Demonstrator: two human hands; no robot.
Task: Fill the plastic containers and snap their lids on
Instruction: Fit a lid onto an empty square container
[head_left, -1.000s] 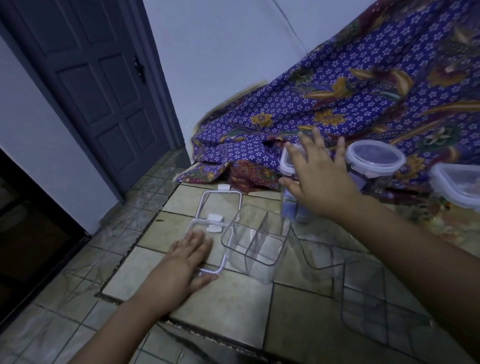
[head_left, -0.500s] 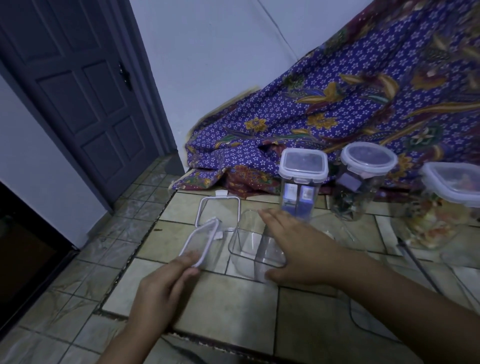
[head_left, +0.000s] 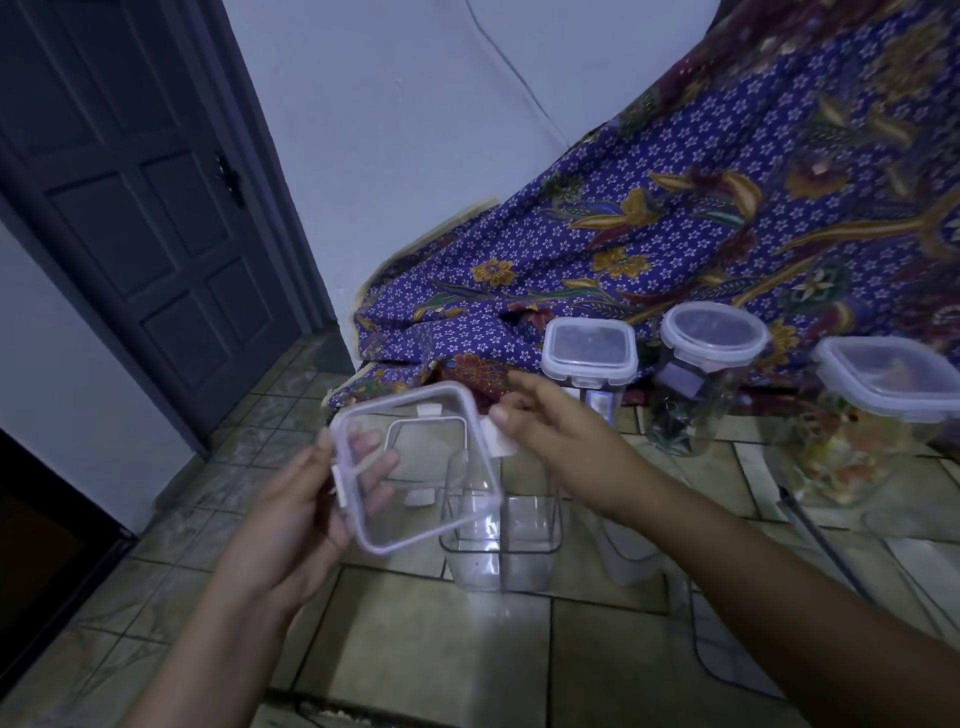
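My left hand (head_left: 301, 514) holds a square clear lid (head_left: 415, 467) with white clip flaps, tilted up in front of me. My right hand (head_left: 550, 436) pinches the lid's right clip flap with thumb and fingers. Just below the lid an empty clear square container (head_left: 504, 540) stands on the tiled floor. A second lid (head_left: 415, 431) lies flat on the floor behind, seen through the held lid. Three filled, lidded containers stand further back: a square one (head_left: 589, 353), a round one (head_left: 711, 374) and a larger one (head_left: 883, 410).
A purple patterned cloth (head_left: 675, 234) drapes down behind the containers. A dark door (head_left: 135, 197) is at the left. More clear plastic pieces (head_left: 634, 556) and a thin dark cable (head_left: 810, 525) lie on the floor at the right.
My left hand has lifted the lid off the floor and raised it. My right hand left the empty container and took hold of the lid's right flap.
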